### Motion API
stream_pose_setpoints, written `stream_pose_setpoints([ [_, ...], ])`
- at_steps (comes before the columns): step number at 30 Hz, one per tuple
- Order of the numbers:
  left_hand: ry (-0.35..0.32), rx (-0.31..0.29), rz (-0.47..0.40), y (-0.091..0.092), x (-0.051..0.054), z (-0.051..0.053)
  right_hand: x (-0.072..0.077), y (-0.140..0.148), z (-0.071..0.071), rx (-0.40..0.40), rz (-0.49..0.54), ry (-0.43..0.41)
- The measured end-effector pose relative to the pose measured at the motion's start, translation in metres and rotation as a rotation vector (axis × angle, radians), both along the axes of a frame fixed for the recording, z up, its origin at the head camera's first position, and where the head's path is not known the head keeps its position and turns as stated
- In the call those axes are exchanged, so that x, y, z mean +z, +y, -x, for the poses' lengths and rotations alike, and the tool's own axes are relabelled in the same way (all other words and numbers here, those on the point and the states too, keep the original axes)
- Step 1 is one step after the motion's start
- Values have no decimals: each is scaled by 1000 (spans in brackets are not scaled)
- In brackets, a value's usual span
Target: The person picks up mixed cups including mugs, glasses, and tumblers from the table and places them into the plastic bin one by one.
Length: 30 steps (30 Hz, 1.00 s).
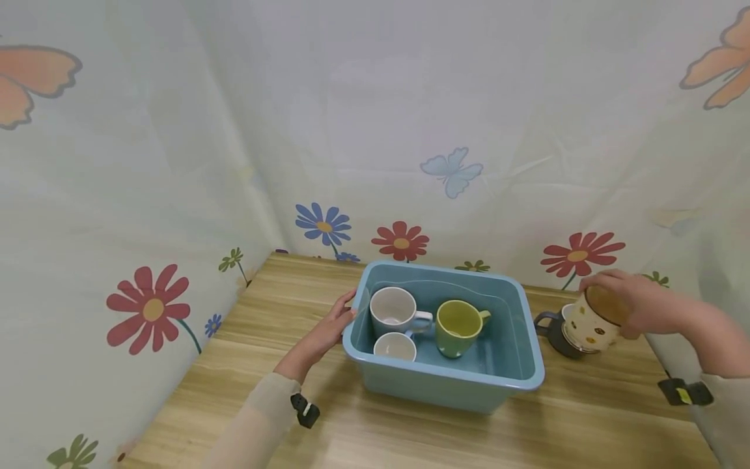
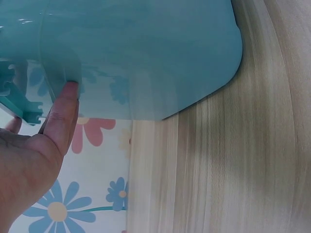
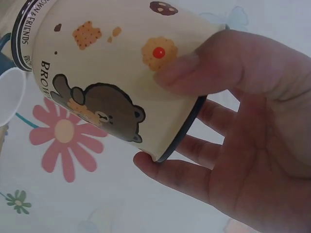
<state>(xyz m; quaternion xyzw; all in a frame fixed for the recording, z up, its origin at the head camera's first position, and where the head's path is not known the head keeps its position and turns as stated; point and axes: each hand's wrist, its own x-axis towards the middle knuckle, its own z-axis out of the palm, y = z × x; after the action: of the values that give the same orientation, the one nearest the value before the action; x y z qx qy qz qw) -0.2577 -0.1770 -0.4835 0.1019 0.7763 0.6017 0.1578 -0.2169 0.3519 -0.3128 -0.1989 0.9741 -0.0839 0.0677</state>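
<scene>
My right hand (image 1: pixel 635 303) grips a cream cup (image 3: pixel 109 73) printed with a brown bear and biscuits. The thumb lies on its side, with other fingers at its dark-edged end. In the head view the cup tilts in front of a dark mug (image 1: pixel 547 326); whether they touch I cannot tell. At the left end of a blue plastic tub (image 1: pixel 433 376), my left hand (image 1: pixel 329 329) rests against the rim, one straight finger (image 2: pixel 63 116) touching the outer wall. Inside the tub are a large white mug (image 1: pixel 391 307), a smaller white cup (image 1: pixel 395 347) and a green mug (image 1: pixel 457 326).
The tub stands on a wood-grain table (image 1: pixel 281 306). A pale curtain (image 1: pixel 363 117) with flowers and butterflies hangs behind and beside the table. The dark mug is to the right of the tub, near the table's back edge.
</scene>
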Motion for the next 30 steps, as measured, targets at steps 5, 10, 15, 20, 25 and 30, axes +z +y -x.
stream_pose_setpoints([
  [5, 2, -5, -8, 0, 0, 0, 8, -7, 0, 46, -5, 22],
  [10, 6, -5, -22, 0, 0, -1, 16, -14, 1, 99, -10, 41],
  [15, 11, -13, -21, -1, 0, -1, 23, -22, -1, 144, 34, 39],
  [20, 13, -19, -26, -1, 0, 0, 29, -31, -3, 217, 90, 56],
  [25, 13, -16, -30, -1, -1, 0, 32, -37, -4, 244, 111, 45],
  [30, 16, -15, -22, 0, 0, -1, 33, -43, -5, 237, 117, 35],
])
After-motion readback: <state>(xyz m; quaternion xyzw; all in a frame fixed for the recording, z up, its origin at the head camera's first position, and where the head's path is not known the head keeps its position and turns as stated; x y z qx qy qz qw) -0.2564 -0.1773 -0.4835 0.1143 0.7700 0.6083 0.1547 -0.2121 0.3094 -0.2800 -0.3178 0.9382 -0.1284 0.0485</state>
